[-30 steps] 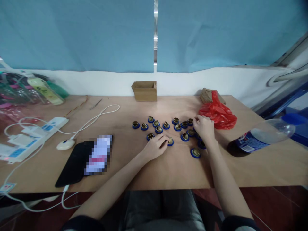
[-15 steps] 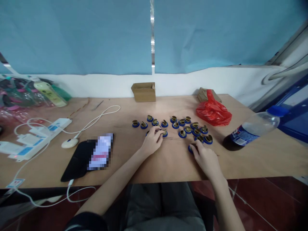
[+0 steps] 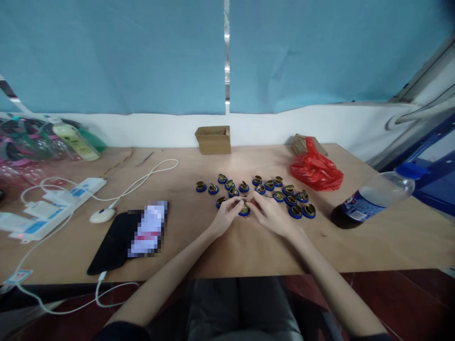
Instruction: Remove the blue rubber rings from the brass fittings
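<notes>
My left hand (image 3: 226, 216) and my right hand (image 3: 269, 213) meet over the table, fingers closed around a small round piece (image 3: 244, 209) with a blue base and a gold-coloured metal top. Fingertips partly cover it, and I cannot make out finer detail. Just left of them sits another such piece (image 3: 220, 202), close to my left fingers. Several similar pieces lie beyond and to the right, among them one (image 3: 309, 210) at the right end of the group. Their gold tops look like two flaps, some tilted.
The wooden table (image 3: 199, 255) carries a phone (image 3: 149, 229), a black pad (image 3: 110, 246), a power strip (image 3: 60, 208) and white cables on the left. An open cardboard box (image 3: 213, 141) stands at the back. A red plastic bag (image 3: 315, 168) and a tilted cola bottle (image 3: 369, 201) are on the right.
My right hand has moved left from the near right piece to meet my left hand. My left hand has come slightly nearer. Both are now at one piece.
</notes>
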Demonstrator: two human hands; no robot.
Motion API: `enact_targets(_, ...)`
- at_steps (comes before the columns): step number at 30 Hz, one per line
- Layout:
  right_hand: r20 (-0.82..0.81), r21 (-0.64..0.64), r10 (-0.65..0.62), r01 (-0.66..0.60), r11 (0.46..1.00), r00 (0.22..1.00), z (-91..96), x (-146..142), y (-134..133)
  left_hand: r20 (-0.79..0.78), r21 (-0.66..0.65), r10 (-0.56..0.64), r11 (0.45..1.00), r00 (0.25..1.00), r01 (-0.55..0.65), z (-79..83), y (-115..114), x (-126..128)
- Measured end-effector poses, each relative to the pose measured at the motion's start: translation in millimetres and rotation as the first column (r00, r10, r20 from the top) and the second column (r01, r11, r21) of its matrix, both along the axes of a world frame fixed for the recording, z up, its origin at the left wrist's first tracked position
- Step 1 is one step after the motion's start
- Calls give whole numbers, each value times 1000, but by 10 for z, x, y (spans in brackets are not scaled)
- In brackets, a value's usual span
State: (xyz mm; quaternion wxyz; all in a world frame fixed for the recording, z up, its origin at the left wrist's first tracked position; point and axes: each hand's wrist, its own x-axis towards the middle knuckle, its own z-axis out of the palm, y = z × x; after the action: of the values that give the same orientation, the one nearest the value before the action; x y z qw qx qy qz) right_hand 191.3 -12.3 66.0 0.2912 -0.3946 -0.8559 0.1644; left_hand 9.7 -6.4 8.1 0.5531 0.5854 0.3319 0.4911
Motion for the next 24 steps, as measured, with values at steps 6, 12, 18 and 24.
enact_targets(6,-137,-94,60,-73,993,989,-152,-58,284,30,-12,93,996,995,-93,-132,72,15)
enact_targets(12,-149,-68,-100,91,994,984,-351,-117,73,50,-47,132,990,990,-130,-183,33,56)
enact_targets(18,-203,-202,-137,95,975,970,-449,-195,1,9,-26,266,964,964,-266,-140,19,-16)
enact_targets(24,-256,-237,-133,71,969,957,-514,-219,-15,-17,15,297,955,955,-297,-125,-13,-53)
